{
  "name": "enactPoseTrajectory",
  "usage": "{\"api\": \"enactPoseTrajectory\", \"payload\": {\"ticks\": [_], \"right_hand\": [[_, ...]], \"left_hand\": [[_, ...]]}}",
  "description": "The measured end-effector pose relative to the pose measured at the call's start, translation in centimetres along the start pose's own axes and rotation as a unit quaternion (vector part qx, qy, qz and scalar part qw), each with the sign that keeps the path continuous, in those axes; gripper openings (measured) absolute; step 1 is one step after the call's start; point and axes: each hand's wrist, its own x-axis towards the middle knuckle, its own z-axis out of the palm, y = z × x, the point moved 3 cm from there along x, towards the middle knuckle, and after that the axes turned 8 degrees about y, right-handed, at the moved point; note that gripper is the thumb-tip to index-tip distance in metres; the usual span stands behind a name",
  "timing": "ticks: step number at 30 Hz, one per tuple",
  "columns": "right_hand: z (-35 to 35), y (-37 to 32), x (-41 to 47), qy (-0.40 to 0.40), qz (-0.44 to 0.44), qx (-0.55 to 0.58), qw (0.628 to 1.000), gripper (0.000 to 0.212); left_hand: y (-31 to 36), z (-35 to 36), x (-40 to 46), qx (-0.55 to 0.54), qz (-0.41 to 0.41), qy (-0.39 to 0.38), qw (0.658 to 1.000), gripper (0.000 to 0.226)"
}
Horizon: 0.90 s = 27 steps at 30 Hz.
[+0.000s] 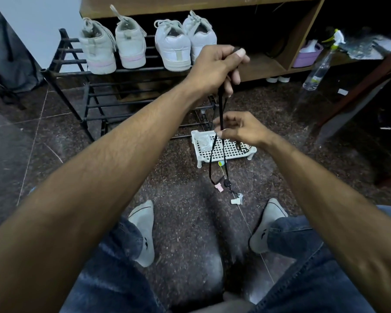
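Observation:
My left hand point(215, 68) is raised in front of the shoe rack and grips the top of a black lanyard point(220, 109) in its curled fingers. The cord hangs straight down from it. My right hand point(239, 129) pinches the same cord lower down, just above a small white plastic basket point(226, 150) on the floor. Below my right hand the lanyard dangles with a small clip, a pink tag and a white tag point(235, 201) at its end, near the floor between my feet.
A black metal shoe rack point(81, 98) carries two pairs of white sneakers point(131, 46). Behind it stands a wooden shelf unit point(303, 37) with a purple tub point(307, 54) and a spray bottle point(321, 64). My socked feet point(145, 229) rest on dark speckled floor.

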Motion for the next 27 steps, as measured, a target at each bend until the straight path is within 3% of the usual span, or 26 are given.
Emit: {"api": "enactPoseTrajectory", "payload": {"ticks": [5, 9, 15, 19, 22, 27], "right_hand": [[-0.4, -3.3, 0.8, 0.023, -0.060, 0.013, 0.998, 0.023], [-1.4, -5.1, 1.7, 0.084, -0.062, 0.073, 0.992, 0.017], [-2.1, -6.7, 0.9, 0.136, -0.104, 0.097, 0.980, 0.008], [-1.9, -6.3, 0.9, 0.206, -0.113, 0.108, 0.966, 0.037], [-0.6, -6.5, 1.0, 0.161, -0.094, 0.125, 0.974, 0.064], [3.1, -7.0, 1.4, 0.116, -0.047, 0.157, 0.980, 0.035]], "left_hand": [[3.1, -1.3, 0.8, 0.005, 0.042, 0.026, 0.999, 0.024], [3.1, -2.5, 1.3, 0.021, 0.007, 0.072, 0.997, 0.024], [1.4, -3.4, 1.0, 0.065, 0.005, 0.070, 0.995, 0.015], [2.3, -3.9, 0.8, 0.153, 0.041, 0.041, 0.987, 0.011], [3.2, -3.9, 0.6, 0.165, 0.056, 0.028, 0.984, 0.011], [5.1, -4.1, 0.3, 0.100, 0.085, 0.056, 0.990, 0.012]]}}
